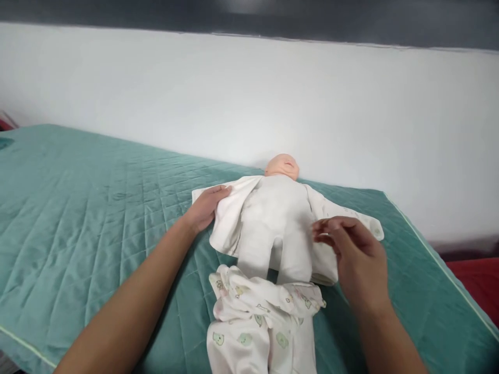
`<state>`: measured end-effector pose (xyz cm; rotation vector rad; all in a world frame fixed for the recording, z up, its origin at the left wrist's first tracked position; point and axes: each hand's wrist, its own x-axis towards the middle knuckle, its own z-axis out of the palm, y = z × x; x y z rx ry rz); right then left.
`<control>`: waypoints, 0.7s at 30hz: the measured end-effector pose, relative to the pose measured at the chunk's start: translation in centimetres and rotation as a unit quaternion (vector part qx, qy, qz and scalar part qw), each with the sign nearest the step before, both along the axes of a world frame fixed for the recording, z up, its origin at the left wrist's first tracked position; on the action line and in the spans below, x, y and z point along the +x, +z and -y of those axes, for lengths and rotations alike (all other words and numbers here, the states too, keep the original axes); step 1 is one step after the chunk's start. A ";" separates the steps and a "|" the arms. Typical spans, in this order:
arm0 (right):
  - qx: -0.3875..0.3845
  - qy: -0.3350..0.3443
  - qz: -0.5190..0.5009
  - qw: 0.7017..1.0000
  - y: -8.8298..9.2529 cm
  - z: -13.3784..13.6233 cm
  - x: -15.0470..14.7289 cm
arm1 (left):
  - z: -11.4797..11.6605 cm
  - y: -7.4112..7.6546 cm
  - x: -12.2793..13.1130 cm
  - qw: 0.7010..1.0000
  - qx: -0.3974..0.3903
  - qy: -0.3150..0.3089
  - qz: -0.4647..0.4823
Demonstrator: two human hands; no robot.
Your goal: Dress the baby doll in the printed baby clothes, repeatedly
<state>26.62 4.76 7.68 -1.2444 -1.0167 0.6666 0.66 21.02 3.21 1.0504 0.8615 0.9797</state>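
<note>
A baby doll [283, 166] lies on its back, its white cloth body [275, 205] and legs bare in front. Spread open beneath and beside it is a white baby jacket [230, 223], with one sleeve stretched out on the right. My left hand [208, 208] is closed on the jacket's left side near the sleeve. By the doll's right-hand side in view, my right hand [360, 257] has its fingers drawn together; the tips are blurred, and what they hold, if anything, cannot be made out. Printed baby pants [261, 322] lie bunched around the lower legs.
A green quilted cover [117, 208] lies under everything, with a pale piped edge on the right. Behind it rises a white wall [156, 93] with a dark band along the top. Something red [477, 280] shows beyond the right edge.
</note>
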 end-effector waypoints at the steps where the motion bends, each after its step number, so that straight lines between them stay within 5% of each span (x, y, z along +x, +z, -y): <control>1: -0.017 -0.066 0.015 0.998 -0.4 -0.5 1.2 | -0.1 0.1 -0.4 1.000 -0.016 0.006 -0.003; 4: -0.122 -0.165 0.132 0.970 -1.8 -1.9 4.3 | -0.2 0.3 -2.0 0.996 -0.044 0.015 -0.070; 9: -0.245 -0.104 0.266 0.927 -3.2 -2.8 5.5 | 0.0 0.6 -3.6 0.955 0.037 0.049 -0.290; 17: -0.259 -0.105 0.219 0.935 -3.2 -2.4 5.3 | 1.2 0.8 -2.2 0.756 0.196 0.127 -0.611; 21: -0.258 -0.122 0.235 0.929 -3.4 -2.6 5.2 | 3.4 1.3 -0.1 0.671 0.318 0.177 -0.647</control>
